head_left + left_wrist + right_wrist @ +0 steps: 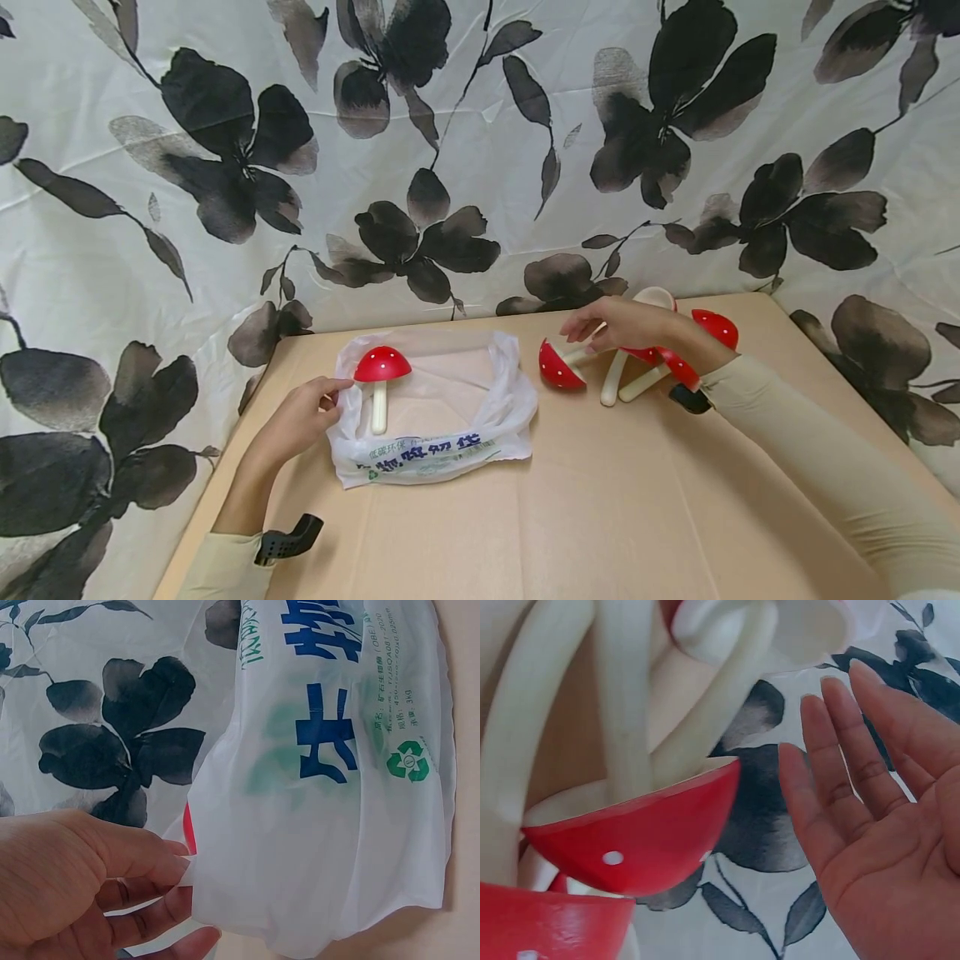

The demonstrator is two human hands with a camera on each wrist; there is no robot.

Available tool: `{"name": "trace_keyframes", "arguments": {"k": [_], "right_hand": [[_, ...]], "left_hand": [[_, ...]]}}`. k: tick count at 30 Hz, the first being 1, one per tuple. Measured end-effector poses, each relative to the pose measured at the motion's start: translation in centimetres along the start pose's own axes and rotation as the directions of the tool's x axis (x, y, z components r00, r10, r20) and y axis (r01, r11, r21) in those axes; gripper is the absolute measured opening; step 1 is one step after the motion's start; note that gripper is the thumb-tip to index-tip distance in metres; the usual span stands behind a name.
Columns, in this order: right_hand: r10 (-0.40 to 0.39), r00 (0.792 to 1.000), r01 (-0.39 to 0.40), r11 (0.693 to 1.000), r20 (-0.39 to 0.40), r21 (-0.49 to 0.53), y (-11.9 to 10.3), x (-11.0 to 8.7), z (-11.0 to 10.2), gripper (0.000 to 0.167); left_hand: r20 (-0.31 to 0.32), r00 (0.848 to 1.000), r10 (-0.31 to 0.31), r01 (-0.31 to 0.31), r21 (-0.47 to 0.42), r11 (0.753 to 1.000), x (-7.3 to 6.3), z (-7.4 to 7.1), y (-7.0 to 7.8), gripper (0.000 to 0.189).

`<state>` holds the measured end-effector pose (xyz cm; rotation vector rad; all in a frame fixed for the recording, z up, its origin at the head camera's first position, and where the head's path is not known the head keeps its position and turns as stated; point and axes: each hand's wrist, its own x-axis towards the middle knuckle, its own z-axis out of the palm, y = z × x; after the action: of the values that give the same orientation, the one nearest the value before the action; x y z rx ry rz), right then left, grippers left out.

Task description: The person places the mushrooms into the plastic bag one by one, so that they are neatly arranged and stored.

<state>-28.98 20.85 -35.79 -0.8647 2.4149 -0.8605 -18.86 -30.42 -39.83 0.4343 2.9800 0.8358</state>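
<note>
My left hand (296, 423) pinches the left edge of a white plastic bag (352, 460) between thumb and finger, as the left wrist view shows at the bag's rim (277, 847). Inside the open bag is a toy mushroom (381, 367) with a red, white-dotted cap and a pale stem. Over at the right, my right hand (633, 325) hovers above a group of similar mushrooms, its fingers near a tipped one (561, 367). In the right wrist view that hand (892, 810) has loosely extended fingers and holds nothing, beside a red cap (645, 840).
Several mushrooms lie together at the table's back right, among them one with a red cap (716, 327) and one showing its pale underside (655, 297). The wooden table (585, 508) meets a white cloth (525, 167) with dark flowers behind it.
</note>
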Motion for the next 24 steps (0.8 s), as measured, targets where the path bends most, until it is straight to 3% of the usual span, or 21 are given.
{"name": "trace_keyframes", "arguments": {"k": [11,24], "right_hand": [[0.073,0.997,-0.076,0.993,-0.033,-0.094,1.5,0.5,0.4,0.044],[0.053,0.997,-0.062,0.975,-0.049,-0.212,2.0,1.4,1.4,0.04]], "left_hand": [[0.005,1.0,0.001,-0.001,0.002,1.0,0.1,-0.1,0.2,0.038],[0.017,1.0,-0.005,0.005,0.004,1.0,0.2,0.1,0.2,0.038]]}}
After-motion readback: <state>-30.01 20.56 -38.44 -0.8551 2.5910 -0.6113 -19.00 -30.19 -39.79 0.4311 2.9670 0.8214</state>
